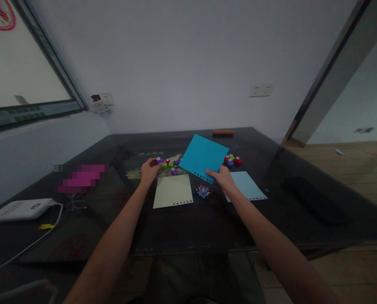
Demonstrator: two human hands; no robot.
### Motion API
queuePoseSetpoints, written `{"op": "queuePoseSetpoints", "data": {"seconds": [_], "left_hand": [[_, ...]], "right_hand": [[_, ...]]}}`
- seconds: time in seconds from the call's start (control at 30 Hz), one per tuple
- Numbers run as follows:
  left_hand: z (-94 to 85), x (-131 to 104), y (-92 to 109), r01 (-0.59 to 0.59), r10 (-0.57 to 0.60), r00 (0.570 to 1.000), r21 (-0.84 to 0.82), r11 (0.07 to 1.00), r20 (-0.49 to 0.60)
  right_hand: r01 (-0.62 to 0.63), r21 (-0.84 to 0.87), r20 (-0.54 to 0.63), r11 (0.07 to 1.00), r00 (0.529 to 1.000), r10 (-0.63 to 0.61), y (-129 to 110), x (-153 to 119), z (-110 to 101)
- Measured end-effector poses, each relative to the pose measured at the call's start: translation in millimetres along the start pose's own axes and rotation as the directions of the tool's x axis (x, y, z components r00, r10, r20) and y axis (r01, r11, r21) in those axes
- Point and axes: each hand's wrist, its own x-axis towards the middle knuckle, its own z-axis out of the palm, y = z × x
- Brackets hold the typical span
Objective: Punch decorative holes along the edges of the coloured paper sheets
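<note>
My right hand (224,177) pinches the punched bottom edge of a blue sheet of paper (204,156), held tilted above the table. My left hand (149,171) is closed at the left end of a cluster of balls, with thumb and fingers on a small purple ball (159,160) that has an eye-like white spot. Beside it lie several red, green and purple balls (171,164), partly behind the blue sheet. A cream sheet (173,192) lies in front of my left hand. A pale blue sheet (247,185) lies partly under my right forearm.
Between the flat sheets is a small heap of pink and blue bits (203,191). More coloured balls (230,160) sit right of the blue sheet. A brown roll (223,132) lies at the back, a white device (20,210) with a cable at left, a dark flat object (315,200) at right.
</note>
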Motion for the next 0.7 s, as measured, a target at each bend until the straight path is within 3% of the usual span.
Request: {"op": "queuePoseSetpoints", "data": {"seconds": [0.23,0.4,0.57,0.7], "left_hand": [[11.6,-14,53,-0.001,0.024,0.998,-0.381,0.925,0.057],[31.2,-49,86,0.161,-0.047,0.973,-0.525,0.835,0.224],[52.6,-89,104,0.379,-0.079,0.868,-0.55,0.744,0.491],[58.7,-107,104,0.52,-0.08,0.785,-0.583,0.624,0.615]], "right_hand": [[0.042,0.139,-0.048,0.989,0.998,-0.035,0,0,-1],[0.064,0.216,-0.073,0.974,0.996,-0.049,-6,2,-6],[0.04,0.263,-0.056,0.964,0.998,-0.026,-9,-1,-11],[0.04,0.261,-0.061,0.965,0.998,-0.025,-5,-6,-16]]}}
